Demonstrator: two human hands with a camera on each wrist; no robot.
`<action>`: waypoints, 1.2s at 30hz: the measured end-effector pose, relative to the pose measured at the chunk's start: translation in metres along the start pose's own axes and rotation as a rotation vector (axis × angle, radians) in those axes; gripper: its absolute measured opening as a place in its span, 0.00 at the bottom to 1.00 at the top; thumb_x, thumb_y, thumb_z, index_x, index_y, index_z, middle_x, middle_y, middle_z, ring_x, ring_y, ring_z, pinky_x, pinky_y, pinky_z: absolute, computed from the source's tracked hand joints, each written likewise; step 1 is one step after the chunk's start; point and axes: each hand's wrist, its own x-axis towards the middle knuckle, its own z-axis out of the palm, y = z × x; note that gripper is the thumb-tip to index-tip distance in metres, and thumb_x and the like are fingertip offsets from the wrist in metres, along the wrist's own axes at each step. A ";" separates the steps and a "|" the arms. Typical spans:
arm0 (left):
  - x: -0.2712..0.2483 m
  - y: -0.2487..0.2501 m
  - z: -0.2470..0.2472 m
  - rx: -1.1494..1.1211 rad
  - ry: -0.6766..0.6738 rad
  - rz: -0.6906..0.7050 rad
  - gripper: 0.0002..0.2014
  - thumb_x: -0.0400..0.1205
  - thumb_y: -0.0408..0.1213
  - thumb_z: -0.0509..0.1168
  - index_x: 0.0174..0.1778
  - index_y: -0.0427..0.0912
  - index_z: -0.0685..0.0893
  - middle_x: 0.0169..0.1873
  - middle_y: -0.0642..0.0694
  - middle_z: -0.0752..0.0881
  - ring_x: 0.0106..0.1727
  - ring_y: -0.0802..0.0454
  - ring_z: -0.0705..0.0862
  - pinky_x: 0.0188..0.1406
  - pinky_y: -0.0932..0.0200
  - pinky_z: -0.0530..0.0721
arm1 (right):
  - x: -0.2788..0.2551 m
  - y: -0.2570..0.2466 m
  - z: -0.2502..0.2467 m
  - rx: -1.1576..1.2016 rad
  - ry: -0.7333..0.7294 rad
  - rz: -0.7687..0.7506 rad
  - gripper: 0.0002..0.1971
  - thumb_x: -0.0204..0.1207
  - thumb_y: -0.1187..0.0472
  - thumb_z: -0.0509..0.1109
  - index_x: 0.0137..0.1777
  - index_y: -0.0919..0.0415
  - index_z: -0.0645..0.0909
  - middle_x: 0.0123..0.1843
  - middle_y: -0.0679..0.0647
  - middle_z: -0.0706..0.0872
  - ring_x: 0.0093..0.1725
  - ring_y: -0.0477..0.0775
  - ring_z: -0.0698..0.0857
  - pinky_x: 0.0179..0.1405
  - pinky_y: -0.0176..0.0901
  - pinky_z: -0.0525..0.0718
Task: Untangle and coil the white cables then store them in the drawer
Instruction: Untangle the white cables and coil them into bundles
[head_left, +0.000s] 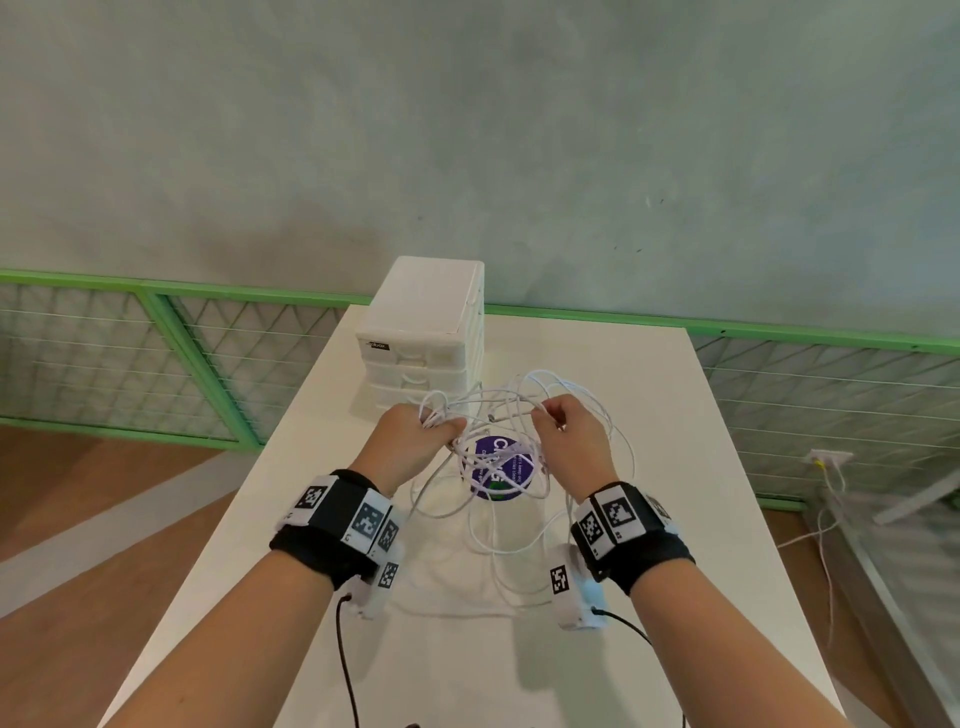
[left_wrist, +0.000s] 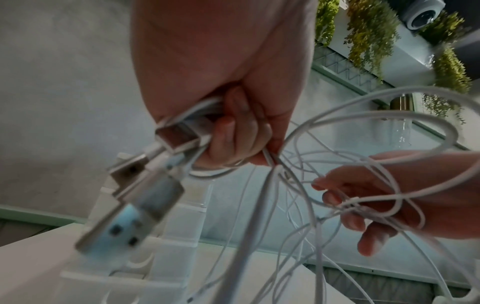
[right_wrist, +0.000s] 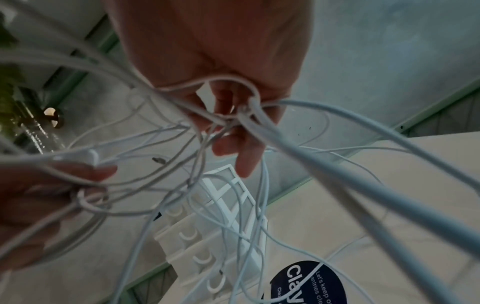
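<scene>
A tangle of thin white cables (head_left: 498, 457) hangs between both hands above the white table (head_left: 701, 519). My left hand (head_left: 415, 436) grips a bundle of cable loops with several metal USB plugs (left_wrist: 158, 189) sticking out of the fist (left_wrist: 233, 139). My right hand (head_left: 566, 431) pinches a knot of strands (right_wrist: 233, 121) between thumb and fingertips. Loose loops trail down onto the table. The white drawer unit (head_left: 426, 332) stands just behind the hands, its drawers closed.
A round purple sticker (head_left: 498, 467) lies on the table under the tangle. The table's left and right edges drop to a wooden floor (head_left: 78, 519). A green-framed mesh fence (head_left: 156, 353) runs behind. A wall socket with a cable (head_left: 826, 462) sits at the right.
</scene>
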 end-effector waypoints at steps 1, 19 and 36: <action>0.000 0.002 0.000 -0.006 -0.017 0.010 0.23 0.79 0.44 0.70 0.21 0.38 0.73 0.19 0.46 0.64 0.18 0.55 0.61 0.16 0.66 0.59 | 0.000 0.001 0.000 -0.060 0.034 -0.006 0.05 0.80 0.56 0.63 0.48 0.56 0.77 0.39 0.48 0.82 0.39 0.55 0.82 0.38 0.44 0.77; 0.008 -0.022 -0.053 -0.138 0.223 -0.126 0.22 0.79 0.48 0.68 0.23 0.41 0.73 0.22 0.42 0.65 0.24 0.46 0.61 0.29 0.54 0.60 | 0.006 0.058 -0.043 0.293 0.129 0.474 0.06 0.77 0.65 0.66 0.50 0.63 0.83 0.32 0.55 0.81 0.22 0.53 0.81 0.26 0.43 0.84; -0.012 0.009 -0.016 -0.346 -0.037 -0.051 0.20 0.85 0.44 0.61 0.27 0.40 0.79 0.15 0.51 0.61 0.16 0.55 0.57 0.17 0.64 0.55 | -0.025 -0.002 0.013 -0.059 -0.469 -0.119 0.17 0.73 0.48 0.73 0.61 0.45 0.79 0.48 0.44 0.85 0.47 0.43 0.82 0.47 0.34 0.77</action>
